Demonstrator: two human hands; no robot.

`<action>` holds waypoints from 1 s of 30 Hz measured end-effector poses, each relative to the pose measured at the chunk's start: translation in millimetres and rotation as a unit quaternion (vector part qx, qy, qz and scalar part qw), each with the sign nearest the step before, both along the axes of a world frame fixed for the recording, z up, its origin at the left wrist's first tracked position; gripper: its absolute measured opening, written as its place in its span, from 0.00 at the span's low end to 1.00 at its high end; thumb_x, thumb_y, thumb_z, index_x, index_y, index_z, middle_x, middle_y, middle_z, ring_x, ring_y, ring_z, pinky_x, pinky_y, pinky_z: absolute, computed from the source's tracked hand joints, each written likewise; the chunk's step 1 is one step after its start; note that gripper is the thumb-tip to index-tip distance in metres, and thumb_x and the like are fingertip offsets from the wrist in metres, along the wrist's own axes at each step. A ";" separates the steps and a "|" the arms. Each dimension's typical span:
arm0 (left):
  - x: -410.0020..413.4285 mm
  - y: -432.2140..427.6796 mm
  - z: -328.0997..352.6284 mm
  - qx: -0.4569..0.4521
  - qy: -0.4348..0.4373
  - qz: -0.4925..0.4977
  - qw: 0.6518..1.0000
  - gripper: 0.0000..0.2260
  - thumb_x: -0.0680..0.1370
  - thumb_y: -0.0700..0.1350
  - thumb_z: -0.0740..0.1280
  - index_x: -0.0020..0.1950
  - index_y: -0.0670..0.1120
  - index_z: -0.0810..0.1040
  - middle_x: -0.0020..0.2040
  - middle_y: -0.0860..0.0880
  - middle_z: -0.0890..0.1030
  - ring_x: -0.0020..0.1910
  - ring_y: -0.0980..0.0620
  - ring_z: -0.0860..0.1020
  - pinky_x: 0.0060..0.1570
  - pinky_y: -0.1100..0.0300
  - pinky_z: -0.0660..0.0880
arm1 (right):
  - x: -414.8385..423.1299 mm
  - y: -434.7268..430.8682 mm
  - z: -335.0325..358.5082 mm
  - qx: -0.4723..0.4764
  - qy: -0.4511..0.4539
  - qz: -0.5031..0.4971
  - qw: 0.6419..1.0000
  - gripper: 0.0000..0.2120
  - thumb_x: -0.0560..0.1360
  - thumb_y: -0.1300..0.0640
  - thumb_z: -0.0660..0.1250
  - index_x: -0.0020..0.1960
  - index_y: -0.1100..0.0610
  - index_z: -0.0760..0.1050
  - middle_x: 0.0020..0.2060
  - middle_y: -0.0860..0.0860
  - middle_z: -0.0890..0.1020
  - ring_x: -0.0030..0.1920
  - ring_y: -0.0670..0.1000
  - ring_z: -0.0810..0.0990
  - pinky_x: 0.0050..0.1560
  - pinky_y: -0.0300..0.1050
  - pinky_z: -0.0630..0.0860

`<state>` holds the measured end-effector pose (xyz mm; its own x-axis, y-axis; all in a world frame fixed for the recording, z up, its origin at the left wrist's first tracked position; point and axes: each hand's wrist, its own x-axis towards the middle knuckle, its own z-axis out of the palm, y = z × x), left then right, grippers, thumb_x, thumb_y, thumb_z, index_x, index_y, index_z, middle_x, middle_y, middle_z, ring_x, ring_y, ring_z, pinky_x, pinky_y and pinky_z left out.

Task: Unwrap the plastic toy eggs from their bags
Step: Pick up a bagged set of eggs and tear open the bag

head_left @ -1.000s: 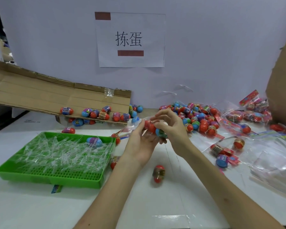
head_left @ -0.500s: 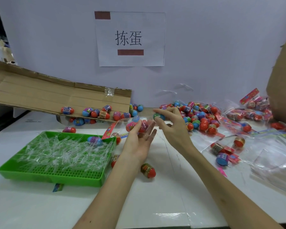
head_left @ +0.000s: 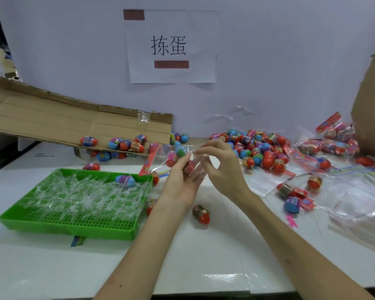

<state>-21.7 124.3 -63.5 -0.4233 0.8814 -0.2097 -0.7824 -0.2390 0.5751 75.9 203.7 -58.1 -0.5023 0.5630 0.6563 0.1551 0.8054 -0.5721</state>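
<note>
While the white table (head_left: 204, 260) carries everything, positions are logged against the green tray (head_left: 78, 230), which holds clear plastic strips. Behind the tray: a cardboard flap (head_left: 52, 120), with unwrapped eggs lined along its lower edge. Well right of the tray, far side: the heap of bagged eggs (head_left: 266, 152).

Just off the tray's far right corner, the left hand (head_left: 180, 187) lies palm up. Its fingers and thumb are curled round a clear bag (head_left: 178, 158) with several eggs inside. Further right of the tray, the right hand (head_left: 223, 169) pinches the bag's film between thumb and forefinger. Right of the tray's near corner lies a loose red egg (head_left: 201, 215).

Judgement: bag being opened, eggs not yet out.

Risks:
- Sharp pull on the thin film: bag bursts, eggs scatter and roll off the table.
- Slack left grip: eggs drop and mix into the heap.
- Film stretches rather than tears: pinch slips.
</note>
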 end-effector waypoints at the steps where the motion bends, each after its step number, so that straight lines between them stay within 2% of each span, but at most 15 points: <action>1: -1.8 -0.5 1.3 -0.001 -0.004 0.015 1.000 0.07 0.83 0.43 0.67 0.56 0.41 0.80 0.50 0.43 0.87 0.57 0.45 0.85 0.61 0.51 0.80 | 1.7 1.3 4.0 -0.017 0.015 0.010 1.000 0.08 0.76 0.65 0.72 0.48 0.52 0.85 0.47 0.48 0.80 0.48 0.46 0.76 0.49 0.34 0.72; 3: -6.5 -0.3 1.4 0.003 -0.014 0.040 0.999 0.12 0.84 0.43 0.66 0.65 0.41 0.78 0.59 0.41 0.85 0.58 0.45 0.85 0.61 0.51 0.80 | 10.2 7.4 14.8 -0.091 -0.012 0.079 0.993 0.04 0.77 0.58 0.73 0.45 0.51 0.83 0.41 0.46 0.81 0.39 0.43 0.77 0.39 0.37 0.73; 4: -8.2 -0.7 1.5 0.005 -0.020 0.053 0.998 0.13 0.83 0.43 0.66 0.67 0.41 0.77 0.60 0.41 0.85 0.58 0.46 0.85 0.62 0.50 0.80 | 15.3 10.3 19.3 -0.132 -0.072 0.130 0.980 0.03 0.77 0.55 0.74 0.45 0.50 0.83 0.40 0.45 0.82 0.37 0.42 0.77 0.36 0.35 0.73; 6: -9.1 -1.8 2.1 0.007 -0.026 0.067 0.997 0.14 0.83 0.43 0.67 0.68 0.40 0.76 0.59 0.41 0.85 0.56 0.47 0.86 0.62 0.50 0.79 | 22.4 11.4 23.1 -0.184 -0.245 0.212 0.928 0.01 0.76 0.49 0.75 0.45 0.45 0.84 0.41 0.44 0.83 0.36 0.39 0.78 0.34 0.32 0.73; 8: -9.2 -1.8 3.1 0.013 -0.036 0.076 0.996 0.15 0.83 0.42 0.67 0.69 0.39 0.75 0.61 0.40 0.84 0.55 0.47 0.86 0.58 0.51 0.80 | 23.1 7.4 19.9 -0.188 -0.373 0.248 0.874 0.06 0.73 0.45 0.77 0.48 0.44 0.85 0.43 0.45 0.84 0.36 0.38 0.78 0.36 0.32 0.74; 10: -9.3 -0.4 3.2 0.018 -0.050 0.082 0.995 0.13 0.83 0.40 0.67 0.67 0.40 0.75 0.63 0.39 0.83 0.56 0.46 0.85 0.57 0.51 0.80 | 19.0 1.9 15.9 -0.183 -0.421 0.265 0.848 0.08 0.72 0.45 0.77 0.50 0.45 0.85 0.44 0.46 0.85 0.36 0.38 0.78 0.38 0.30 0.73; 13: -10.1 0.0 3.6 0.020 -0.057 0.090 0.994 0.06 0.82 0.38 0.67 0.58 0.41 0.76 0.63 0.37 0.82 0.58 0.44 0.85 0.63 0.47 0.78 | 17.5 -1.8 18.8 -0.207 -0.432 0.301 0.825 0.07 0.75 0.53 0.75 0.53 0.49 0.86 0.46 0.46 0.87 0.38 0.41 0.80 0.42 0.34 0.76; 15: -10.7 -0.3 3.8 0.021 -0.061 0.092 0.994 0.06 0.82 0.37 0.67 0.58 0.41 0.76 0.61 0.36 0.83 0.59 0.43 0.84 0.66 0.47 0.77 | 23.6 3.7 25.3 -0.226 -0.413 0.313 0.824 0.08 0.76 0.57 0.74 0.55 0.53 0.85 0.49 0.50 0.87 0.42 0.46 0.83 0.47 0.43 0.80; 17: -10.8 -1.1 3.8 0.020 -0.062 0.091 0.994 0.08 0.82 0.37 0.67 0.61 0.40 0.76 0.60 0.37 0.84 0.59 0.44 0.84 0.65 0.47 0.77 | 30.4 11.7 31.8 -0.244 -0.330 0.300 0.861 0.07 0.76 0.60 0.74 0.54 0.53 0.85 0.49 0.53 0.87 0.44 0.51 0.83 0.50 0.49 0.80; 20: -10.3 -0.6 3.8 0.022 -0.052 0.083 0.995 0.07 0.82 0.37 0.67 0.60 0.39 0.77 0.58 0.39 0.85 0.56 0.47 0.85 0.63 0.50 0.79 | 33.3 20.7 34.0 -0.266 -0.075 0.210 0.938 0.08 0.75 0.64 0.74 0.52 0.55 0.83 0.46 0.53 0.87 0.44 0.51 0.84 0.46 0.44 0.81; 22: -8.5 -0.3 4.0 0.025 -0.038 0.069 0.997 0.05 0.82 0.37 0.67 0.56 0.38 0.80 0.54 0.40 0.86 0.51 0.49 0.87 0.63 0.50 0.79 | 29.7 23.3 30.0 -0.245 0.056 0.134 0.958 0.09 0.74 0.64 0.75 0.52 0.55 0.82 0.46 0.52 0.87 0.45 0.51 0.86 0.46 0.41 0.80; 24: -6.2 -0.1 4.3 0.022 -0.021 0.058 0.998 0.03 0.81 0.36 0.67 0.51 0.37 0.81 0.50 0.41 0.86 0.46 0.49 0.87 0.63 0.49 0.79 | 23.4 21.4 24.5 -0.212 0.102 0.096 0.967 0.09 0.74 0.64 0.76 0.52 0.56 0.82 0.46 0.51 0.87 0.46 0.51 0.86 0.47 0.41 0.81; 28: -3.0 0.8 4.4 0.022 -0.004 0.049 0.999 0.07 0.81 0.34 0.65 0.44 0.38 0.79 0.38 0.43 0.83 0.42 0.50 0.83 0.66 0.47 0.78 | 14.7 12.3 17.4 -0.148 0.091 0.076 0.982 0.09 0.73 0.62 0.78 0.50 0.52 0.82 0.44 0.47 0.86 0.45 0.50 0.86 0.49 0.48 0.85; 30: -3.4 1.5 4.0 0.025 -0.001 0.049 0.998 0.08 0.82 0.34 0.64 0.44 0.38 0.79 0.38 0.43 0.84 0.42 0.50 0.83 0.66 0.47 0.77 | 12.4 7.9 15.3 -0.138 0.093 0.079 0.983 0.09 0.73 0.61 0.78 0.51 0.54 0.82 0.45 0.49 0.86 0.45 0.51 0.86 0.50 0.52 0.85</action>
<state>-25.1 125.8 -59.5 -0.5074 0.8452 -0.1680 -0.7552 -0.3424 0.5589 88.3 211.6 -42.7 -0.4834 0.6577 0.5777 -0.0871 0.6205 -0.7793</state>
